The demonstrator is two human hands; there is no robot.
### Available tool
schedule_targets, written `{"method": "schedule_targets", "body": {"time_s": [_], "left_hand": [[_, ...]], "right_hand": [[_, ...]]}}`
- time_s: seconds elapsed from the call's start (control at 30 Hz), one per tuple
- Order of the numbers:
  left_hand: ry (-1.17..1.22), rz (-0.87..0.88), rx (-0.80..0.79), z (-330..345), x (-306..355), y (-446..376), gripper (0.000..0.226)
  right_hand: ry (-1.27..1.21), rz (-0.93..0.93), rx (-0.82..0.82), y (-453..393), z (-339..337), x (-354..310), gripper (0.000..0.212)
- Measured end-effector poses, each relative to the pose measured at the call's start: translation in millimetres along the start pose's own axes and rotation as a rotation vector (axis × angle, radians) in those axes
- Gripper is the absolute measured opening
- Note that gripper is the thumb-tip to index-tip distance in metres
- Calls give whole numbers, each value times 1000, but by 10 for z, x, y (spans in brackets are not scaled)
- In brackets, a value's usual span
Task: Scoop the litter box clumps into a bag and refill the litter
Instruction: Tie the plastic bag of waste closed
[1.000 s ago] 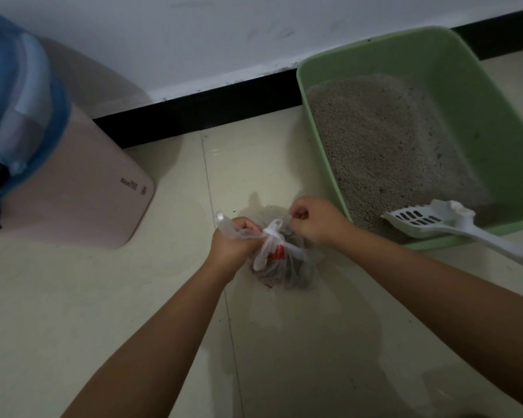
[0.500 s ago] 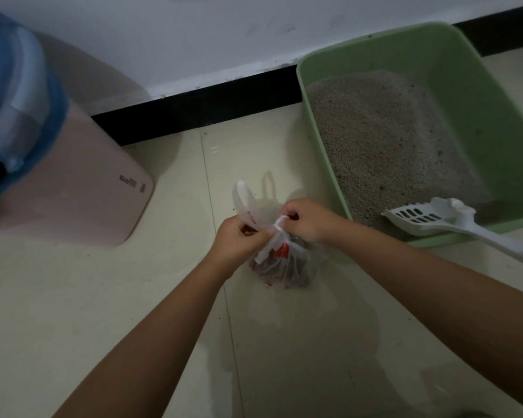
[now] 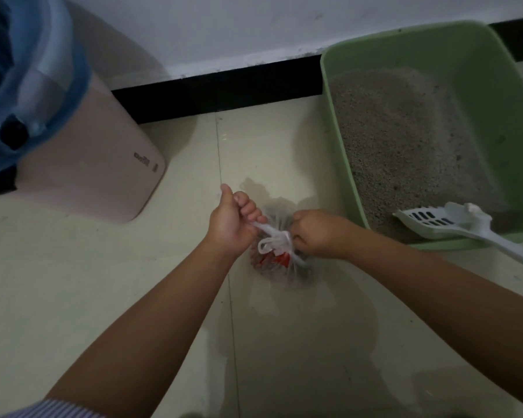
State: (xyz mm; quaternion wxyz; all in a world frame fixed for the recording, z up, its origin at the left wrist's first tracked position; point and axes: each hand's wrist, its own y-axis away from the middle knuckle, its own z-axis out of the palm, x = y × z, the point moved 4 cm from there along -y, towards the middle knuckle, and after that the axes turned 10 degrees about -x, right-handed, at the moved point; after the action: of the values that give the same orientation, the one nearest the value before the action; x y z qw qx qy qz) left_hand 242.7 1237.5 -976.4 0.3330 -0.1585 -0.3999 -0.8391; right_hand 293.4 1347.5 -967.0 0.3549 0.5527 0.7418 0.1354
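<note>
A small clear plastic bag (image 3: 274,260) sits on the pale tiled floor (image 3: 73,297) between the two hands, its twisted white handles gathered into a knot on top, with dark clumps and a patch of red showing through the plastic. The left hand (image 3: 231,224) is on the bag's left side, fingers curled tight around one white handle strand that runs from the fist down to the knot. The right hand (image 3: 317,233) is on the bag's right side, fingers closed on the other strand right at the knot, so both hands grip the bag's top and lie just above its bulging body. Both forearms reach in from the bottom of the view, and a striped sleeve (image 3: 58,408) shows at the lower left edge. Just to the right of the right hand stands a green litter box (image 3: 495,70) against the wall, with grey litter (image 3: 405,140) spread over its bottom. A white slotted scoop (image 3: 444,221) lies with its head inside the box near the front corner and its handle crossing the front rim toward the right. Well to the left of the hands stands a pink container (image 3: 88,164) with a blue rim.
</note>
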Motion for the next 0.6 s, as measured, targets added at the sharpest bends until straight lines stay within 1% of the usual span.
{"method": "schedule_targets", "body": {"time_s": [0.07,0.1,0.13,0.2,0.23,0.27,0.33,0.4,0.43,0.47,0.5,0.53,0.57,0.6], "left_hand": [[-47,-6,6,-44,-7,-16,75],[-65,-8,22,-69,-5,-21,79],[-83,-9,52,-94,6,-28,80],[-108,-5,144,-161,47,-23,70],[-131,4,193,-194,78,-13,63],[-161,20,236,-232,118,-1,57],[-231,49,292,-300,197,25,53],[-340,71,312,-332,269,52,53],[-412,79,315,-344,293,66,54],[-494,86,322,-364,313,75,54],[-576,96,331,-390,330,87,55],[-651,102,342,-427,340,96,55],[-710,104,356,-467,346,107,56],[-765,103,371,-502,355,118,56]], "right_hand": [[103,-9,-48,1,69,-54,31],[181,-19,-33,6,77,-81,30],[259,-65,29,9,92,-120,29],[372,-100,39,14,114,-167,31],[343,-111,57,-4,143,-152,37],[303,-137,123,-11,142,-164,43],[310,-172,249,6,129,-257,49],[282,-147,156,-11,140,-293,59],[249,-136,173,-11,173,-277,69],[220,-111,156,-19,211,-252,78],[219,-90,116,-31,240,-240,81],[227,-63,62,-23,243,-252,80],[247,-51,32,-31,273,-259,74],[251,-43,20,-40,295,-260,61]]}}
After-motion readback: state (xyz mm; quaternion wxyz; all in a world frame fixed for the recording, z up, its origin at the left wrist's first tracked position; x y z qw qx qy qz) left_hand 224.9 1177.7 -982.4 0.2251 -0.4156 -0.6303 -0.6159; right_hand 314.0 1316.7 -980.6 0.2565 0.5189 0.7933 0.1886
